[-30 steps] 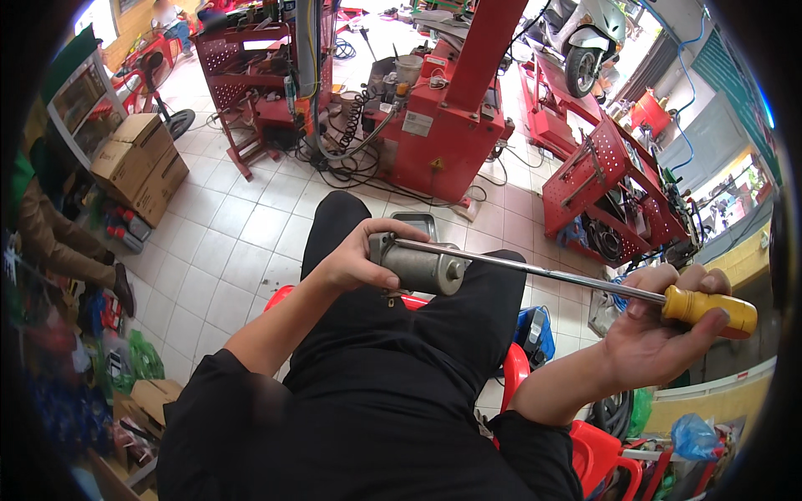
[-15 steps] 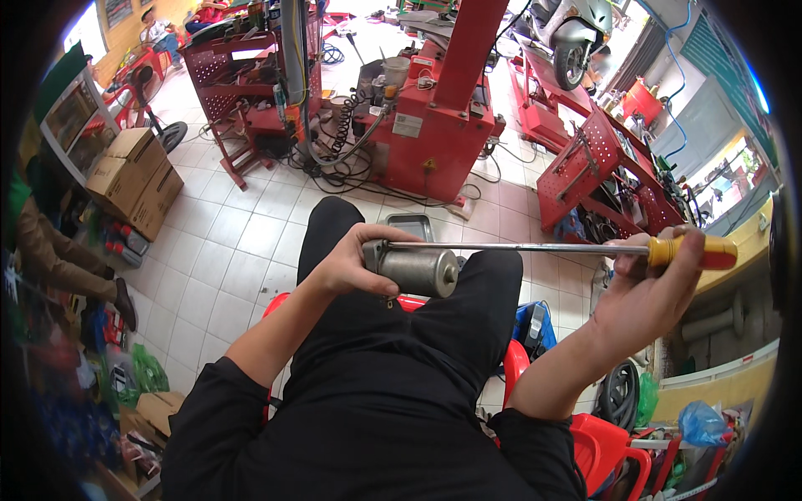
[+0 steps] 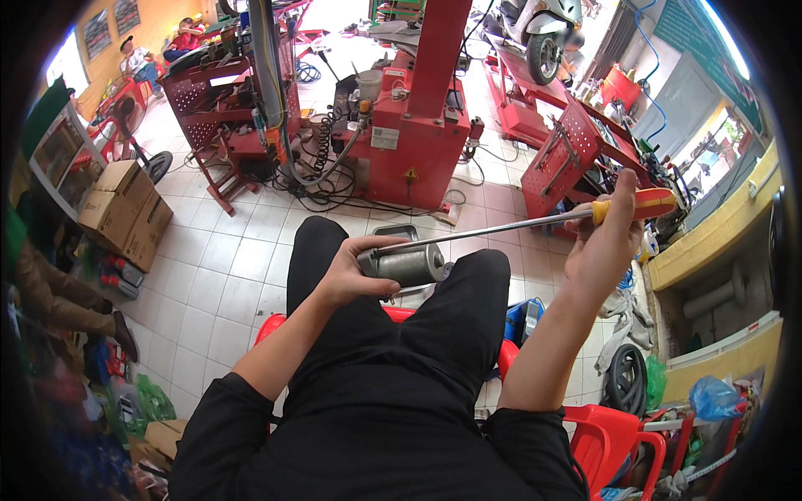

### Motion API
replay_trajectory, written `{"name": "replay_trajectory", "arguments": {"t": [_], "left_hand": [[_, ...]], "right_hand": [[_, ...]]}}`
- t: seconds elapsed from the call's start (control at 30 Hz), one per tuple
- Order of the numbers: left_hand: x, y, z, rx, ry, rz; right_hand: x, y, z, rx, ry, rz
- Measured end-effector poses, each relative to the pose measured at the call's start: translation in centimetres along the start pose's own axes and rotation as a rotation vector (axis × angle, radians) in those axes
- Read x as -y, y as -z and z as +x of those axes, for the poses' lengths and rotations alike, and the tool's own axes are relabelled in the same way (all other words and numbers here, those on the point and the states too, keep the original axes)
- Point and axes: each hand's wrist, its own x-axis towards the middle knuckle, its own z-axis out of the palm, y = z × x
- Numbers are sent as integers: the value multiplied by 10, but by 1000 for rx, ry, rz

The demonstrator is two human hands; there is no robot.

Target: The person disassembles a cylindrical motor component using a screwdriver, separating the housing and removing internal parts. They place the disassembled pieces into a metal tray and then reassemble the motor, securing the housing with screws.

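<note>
Two bare hands work over a lap in black trousers, with no surface under them; the person sits on a red plastic chair whose edge shows beside the thighs. The left hand has its fingers wrapped around the end of a grey metal cylinder, which lies nearly level just above the knees. The right hand is raised well to the right, its fingers clenched on the yellow and red handle of a long screwdriver. The steel shaft slopes down to the left toward the top of the cylinder; whether its tip enters the cylinder or only rests on it is hard to tell from here.

White floor tiles spread out below. Straight ahead stands a tall red machine with black hoses coiled at its base. A red perforated tool rack stands to the right, cardboard boxes are stacked to the left, and a scooter is parked at the far end. A second red chair sits at the lower right.
</note>
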Motion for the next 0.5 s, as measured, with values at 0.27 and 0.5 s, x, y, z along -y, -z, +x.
{"name": "replay_trajectory", "arguments": {"t": [0.27,0.5], "left_hand": [[25,-3,4,28,38,-248],[80,-8,22,158,109,-610]], "right_hand": [[-24,2,10,123,-59,166],[-19,-15,-19,259,-78,476]]}}
